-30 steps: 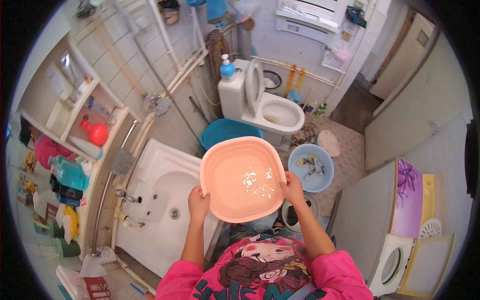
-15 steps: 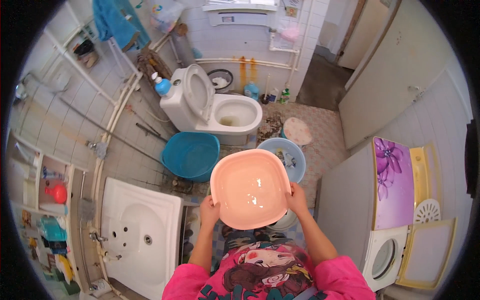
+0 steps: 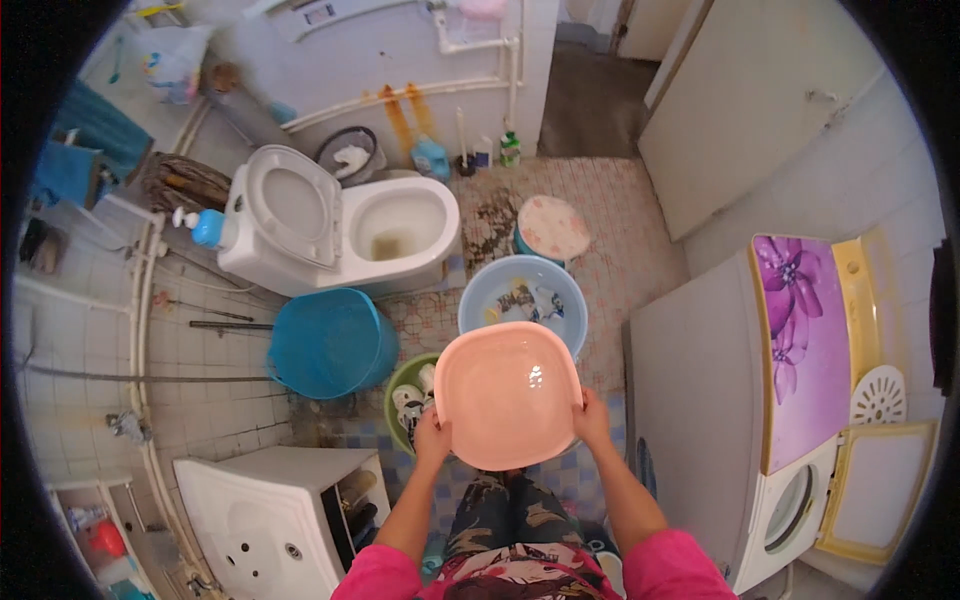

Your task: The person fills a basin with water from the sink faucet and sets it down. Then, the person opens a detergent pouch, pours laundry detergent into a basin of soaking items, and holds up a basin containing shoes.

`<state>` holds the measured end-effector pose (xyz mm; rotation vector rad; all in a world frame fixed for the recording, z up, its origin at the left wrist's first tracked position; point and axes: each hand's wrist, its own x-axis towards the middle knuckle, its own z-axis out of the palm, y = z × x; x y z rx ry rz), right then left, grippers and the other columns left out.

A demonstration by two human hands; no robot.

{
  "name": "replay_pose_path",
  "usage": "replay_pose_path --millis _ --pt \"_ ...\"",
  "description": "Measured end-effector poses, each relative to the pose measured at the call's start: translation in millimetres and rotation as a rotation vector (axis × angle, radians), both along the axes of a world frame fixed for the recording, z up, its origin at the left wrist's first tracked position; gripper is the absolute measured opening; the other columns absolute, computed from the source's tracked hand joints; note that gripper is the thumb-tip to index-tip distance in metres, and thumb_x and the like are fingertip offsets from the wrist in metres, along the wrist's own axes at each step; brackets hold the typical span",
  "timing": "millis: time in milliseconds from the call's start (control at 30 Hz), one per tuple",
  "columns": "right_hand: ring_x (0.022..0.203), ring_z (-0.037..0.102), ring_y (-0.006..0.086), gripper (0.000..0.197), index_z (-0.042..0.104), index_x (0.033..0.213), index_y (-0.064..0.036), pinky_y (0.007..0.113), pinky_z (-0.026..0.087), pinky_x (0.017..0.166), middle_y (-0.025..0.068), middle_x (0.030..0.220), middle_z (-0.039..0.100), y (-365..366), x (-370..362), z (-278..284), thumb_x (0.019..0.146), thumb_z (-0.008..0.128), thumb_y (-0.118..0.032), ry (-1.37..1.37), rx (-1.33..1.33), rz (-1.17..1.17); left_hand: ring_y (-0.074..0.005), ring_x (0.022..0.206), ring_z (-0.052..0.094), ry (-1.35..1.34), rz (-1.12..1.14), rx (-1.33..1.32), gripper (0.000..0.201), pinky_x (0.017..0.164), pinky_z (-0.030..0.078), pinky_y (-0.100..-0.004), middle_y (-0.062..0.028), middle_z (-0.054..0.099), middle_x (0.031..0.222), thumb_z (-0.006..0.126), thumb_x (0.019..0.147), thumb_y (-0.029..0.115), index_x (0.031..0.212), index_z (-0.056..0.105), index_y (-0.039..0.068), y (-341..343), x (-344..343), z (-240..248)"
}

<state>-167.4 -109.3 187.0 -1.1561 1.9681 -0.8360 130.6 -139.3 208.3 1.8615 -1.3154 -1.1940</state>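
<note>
Both my hands carry a pink square basin [image 3: 505,400] with rounded corners in front of my body. Closed on its left rim is my left hand [image 3: 432,437]; my right hand [image 3: 592,420] grips the opposite rim. A bright glint shows inside the basin, but whether it contains water I cannot tell. Just beyond its far edge, a light blue round basin [image 3: 471,300] on the floor has printed cloth [image 3: 530,300] in it. Partly hidden behind the pink basin's left side, a green basin [image 3: 398,432] has white and dark items in it.
Left of me stand a blue tub [image 3: 335,345] and a white sink [image 3: 250,520]. Farther off are a toilet [image 3: 330,225] with its lid raised and a round stool [image 3: 553,228]. A washing machine [image 3: 690,400] stands on the right, its small lid open. The door [image 3: 760,110] is at the far right.
My view has turned downward and to the right. The green basin has come into sight, and more of the light blue basin shows. Both hands still hold the pink basin.
</note>
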Motion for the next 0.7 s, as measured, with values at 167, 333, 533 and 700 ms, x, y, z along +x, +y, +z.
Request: replay_pose_path --millis 167,333,533,700 --pt "0.075 0.061 0.0242 0.028 0.052 0.098 0.0026 0.032 0.046 0.066 0.0167 0.081 0.061 -5 -10 -74 0.071 0.048 -0.001 0.064 0.107 -0.023 -0.0212 0.067 0.06 -0.094 -0.038 0.036 0.024 0.061 0.045 -0.0298 -0.0155 0.061 0.08 0.053 0.07 0.006 0.093 0.054 -0.001 -17 -11 -74" --pt "0.074 0.06 0.0281 0.026 0.053 0.095 0.0017 0.034 0.046 0.066 0.0183 0.081 0.061 -11 -12 -122 0.07 0.048 -0.002 0.034 0.16 -0.036 -0.0274 0.067 0.059 -0.209 -0.125 0.066 0.025 0.061 0.045 -0.0345 -0.0149 0.061 0.077 0.056 0.067 0.011 0.089 0.056 0.0 -31 -11 -135" --pt "0.074 0.059 0.0302 0.025 0.054 0.094 0.0009 0.035 0.046 0.066 0.0194 0.081 0.06 -5 -12 -153 0.069 0.048 -0.003 -0.012 0.256 -0.069 -0.0293 0.067 0.059 -0.245 -0.178 0.149 0.024 0.062 0.045 -0.0347 -0.0152 0.061 0.076 0.055 0.068 0.011 0.089 0.056 -0.001 -38 -17 -155" --pt "0.074 0.059 0.0303 0.025 0.054 0.093 0.0004 0.035 0.046 0.065 0.0193 0.082 0.06 7 -18 -168 0.069 0.048 -0.004 0.021 0.27 -0.078 -0.0294 0.07 0.059 -0.262 -0.235 0.245 0.024 0.063 0.046 -0.0351 -0.0154 0.061 0.077 0.055 0.068 0.011 0.089 0.055 -0.001 -48 -29 -142"
